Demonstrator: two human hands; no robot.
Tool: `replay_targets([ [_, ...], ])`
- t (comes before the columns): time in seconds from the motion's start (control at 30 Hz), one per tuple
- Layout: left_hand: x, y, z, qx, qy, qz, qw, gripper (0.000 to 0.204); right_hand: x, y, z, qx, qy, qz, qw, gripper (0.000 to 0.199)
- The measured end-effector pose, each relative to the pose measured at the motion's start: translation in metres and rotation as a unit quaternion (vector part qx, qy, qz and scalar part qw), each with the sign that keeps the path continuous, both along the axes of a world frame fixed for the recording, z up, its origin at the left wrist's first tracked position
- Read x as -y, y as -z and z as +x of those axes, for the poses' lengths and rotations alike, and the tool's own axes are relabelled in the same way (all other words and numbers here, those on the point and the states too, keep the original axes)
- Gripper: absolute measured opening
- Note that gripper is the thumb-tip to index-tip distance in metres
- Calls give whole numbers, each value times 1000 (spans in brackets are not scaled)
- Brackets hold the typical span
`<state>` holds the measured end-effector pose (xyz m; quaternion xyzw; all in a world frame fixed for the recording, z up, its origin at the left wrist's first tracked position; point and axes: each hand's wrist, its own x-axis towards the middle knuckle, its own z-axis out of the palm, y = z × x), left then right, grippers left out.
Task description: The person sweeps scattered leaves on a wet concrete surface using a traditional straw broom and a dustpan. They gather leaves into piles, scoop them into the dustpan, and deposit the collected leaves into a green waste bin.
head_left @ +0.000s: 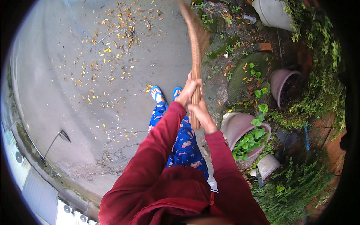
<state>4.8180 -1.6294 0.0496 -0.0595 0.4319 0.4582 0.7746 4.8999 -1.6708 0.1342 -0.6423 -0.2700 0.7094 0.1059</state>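
A straw broom (194,48) is held in front of me, its handle end close to my body and its sweeping end out past the top edge of the picture. The far part is smeared by motion. My left hand (190,90) is wrapped round the handle farther out, and my right hand (202,115) grips it nearer the butt end. Fallen yellow and brown leaves (116,33) are scattered on the wet grey pavement (48,93) ahead and to the left, apart from the broom.
A planting strip runs along the right, with a plant pot (243,131), another round pot (285,84), a small white pot (268,165) and a pale container (273,13). A mossy round slab (247,75) lies among them. Far left stands a street lamp (64,136).
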Motion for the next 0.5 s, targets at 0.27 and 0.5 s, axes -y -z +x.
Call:
replay_targets([
  [0.27,-40,66,-67,-95,-55,-73,991,57,-51,56,-51,-158,-66,-82,982,13],
  [0.5,68,-10,-57,-339,152,7,928,97,60,-25,-38,-150,77,-141,976,24],
])
